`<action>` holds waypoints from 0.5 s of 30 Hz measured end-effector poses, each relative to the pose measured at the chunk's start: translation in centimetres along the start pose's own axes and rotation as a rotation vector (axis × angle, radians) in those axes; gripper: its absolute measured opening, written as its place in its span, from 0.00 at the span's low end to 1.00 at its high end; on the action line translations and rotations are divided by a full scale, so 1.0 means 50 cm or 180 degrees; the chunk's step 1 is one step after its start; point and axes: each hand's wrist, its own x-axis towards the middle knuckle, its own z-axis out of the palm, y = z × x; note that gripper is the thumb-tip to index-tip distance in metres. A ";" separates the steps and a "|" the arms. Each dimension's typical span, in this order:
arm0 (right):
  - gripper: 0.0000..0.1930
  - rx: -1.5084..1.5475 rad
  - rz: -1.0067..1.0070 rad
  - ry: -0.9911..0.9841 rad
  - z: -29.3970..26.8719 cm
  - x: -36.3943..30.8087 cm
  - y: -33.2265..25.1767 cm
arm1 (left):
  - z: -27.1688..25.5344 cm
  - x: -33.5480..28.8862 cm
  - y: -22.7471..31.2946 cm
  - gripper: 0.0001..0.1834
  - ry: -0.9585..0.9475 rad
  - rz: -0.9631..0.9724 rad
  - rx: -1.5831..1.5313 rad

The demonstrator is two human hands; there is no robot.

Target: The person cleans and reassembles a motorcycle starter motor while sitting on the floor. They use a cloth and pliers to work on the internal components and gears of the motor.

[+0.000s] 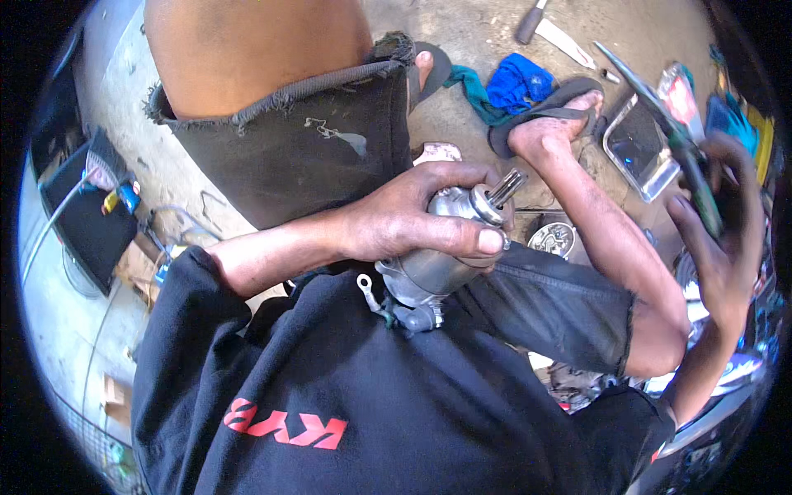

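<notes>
My left hand [429, 219] is closed around a grey metal starter motor [417, 280], held over my lap against my dark shirt. Its splined shaft [507, 189] points up and to the right, past my thumb. From its lower end a short lead with a ring terminal [365, 283] sticks out. On the right side, my right hand [726, 239] is raised, with a screwdriver [691, 165] between thumb and fingers. The green handle lies within the hand, while the long blade reaches toward the upper left, apart from the motor.
Beyond my sandalled foot [569, 115] lie a blue cloth [520, 81] and a dark-handled tool [530, 26]. A metal-rimmed tray [612, 148] stands near the screwdriver. Next to my bent leg is a round metal part [551, 240]. At the left is a black box-like object [91, 219].
</notes>
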 end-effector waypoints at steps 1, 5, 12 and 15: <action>0.26 -0.0013 0.0138 0.0161 -0.019 -0.056 -0.017 | -0.002 -0.008 0.001 0.27 -0.0122 0.0017 0.0165; 0.27 0.0556 -0.0836 0.0510 -0.029 -0.190 -0.003 | 0.002 -0.008 -0.043 0.24 -0.0509 0.0540 0.1028; 0.20 0.1279 -0.0058 0.1831 0.143 -0.385 0.005 | -0.007 -0.066 -0.073 0.27 -0.0592 0.0169 0.0969; 0.18 0.2616 -0.0760 0.2329 0.233 -0.378 0.059 | -0.015 -0.084 -0.086 0.27 -0.0589 0.0100 0.0939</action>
